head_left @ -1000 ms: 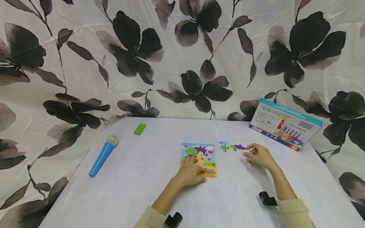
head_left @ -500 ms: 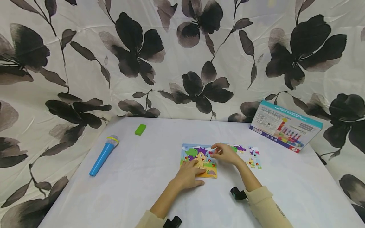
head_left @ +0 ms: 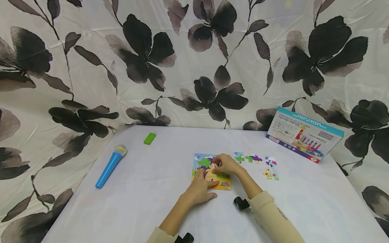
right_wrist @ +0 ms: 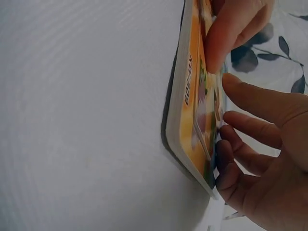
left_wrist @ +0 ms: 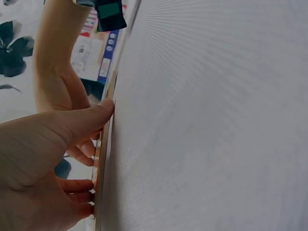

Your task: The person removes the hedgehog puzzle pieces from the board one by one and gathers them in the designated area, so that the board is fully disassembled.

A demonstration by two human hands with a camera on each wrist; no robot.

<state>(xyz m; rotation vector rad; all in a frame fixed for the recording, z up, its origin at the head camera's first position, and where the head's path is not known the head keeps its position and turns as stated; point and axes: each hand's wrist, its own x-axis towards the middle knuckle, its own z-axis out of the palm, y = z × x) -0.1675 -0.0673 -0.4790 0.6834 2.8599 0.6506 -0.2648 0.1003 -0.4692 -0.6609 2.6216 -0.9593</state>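
Note:
A square cartoon jigsaw puzzle board [head_left: 225, 176] lies flat on the white table. In the right wrist view, the corner of the board [right_wrist: 192, 139] shows its thickness. My left hand [head_left: 199, 187] rests over the board's lower left part, fingers extended; in the left wrist view, the left hand's thumb [left_wrist: 91, 120] reaches the board's edge. My right hand [head_left: 228, 165] is over the upper right part, fingertips at the surface. In its own wrist view, the right hand [right_wrist: 269, 134] has thumb and fingers apart, with nothing visible between them. Several loose puzzle pieces [head_left: 255, 158] lie right of the board.
A blue toy microphone [head_left: 111, 166] lies at the left, with a green block [head_left: 150, 138] behind it. At the back right leans a printed toy box [head_left: 305, 135]. Behind the table [head_left: 146, 202] hangs a floral cloth [head_left: 170, 67].
My right hand has moved left from the loose pieces onto the board, uncovering pieces at the right. The left hand has stayed on the board.

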